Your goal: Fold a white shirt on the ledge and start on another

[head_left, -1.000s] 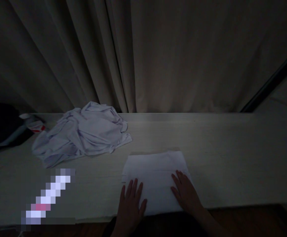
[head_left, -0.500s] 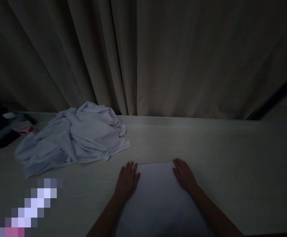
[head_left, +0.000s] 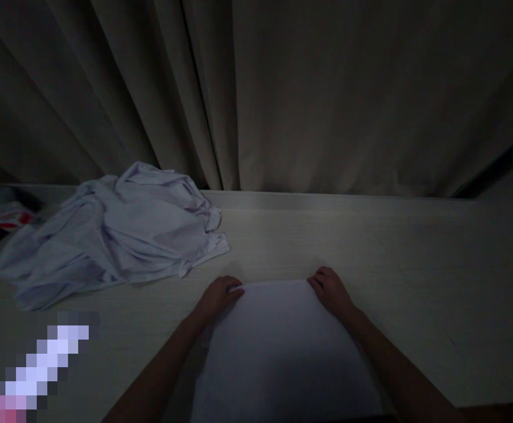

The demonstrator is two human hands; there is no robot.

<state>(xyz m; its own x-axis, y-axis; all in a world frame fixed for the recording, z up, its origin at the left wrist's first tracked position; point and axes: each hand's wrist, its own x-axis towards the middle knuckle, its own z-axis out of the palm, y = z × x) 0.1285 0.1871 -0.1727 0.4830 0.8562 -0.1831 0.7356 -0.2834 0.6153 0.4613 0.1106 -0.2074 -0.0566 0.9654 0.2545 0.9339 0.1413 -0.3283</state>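
A white cloth [head_left: 278,329], smooth and with a straight far edge, lies in front of me on the pale surface. At its far left corner my left hand [head_left: 221,294] is closed, the edge pinched between thumb and fingers. My right hand [head_left: 330,289] grips the far right corner the same way. The cloth's near end runs out of view at the bottom, where a shadow falls on it. What kind of cloth item it is does not show.
A crumpled white garment [head_left: 146,217] lies at the left. Behind it hang brown curtains [head_left: 300,100] along the edge of the pale surface [head_left: 392,258]. Dark items and a red-and-white packet [head_left: 12,217] are at the far left. A pixelated patch covers the lower left.
Both hands have gone from lying flat on the cloth's far corners to gripping them, and the far edge looks slightly lifted. The view has shifted a little to the right and down.
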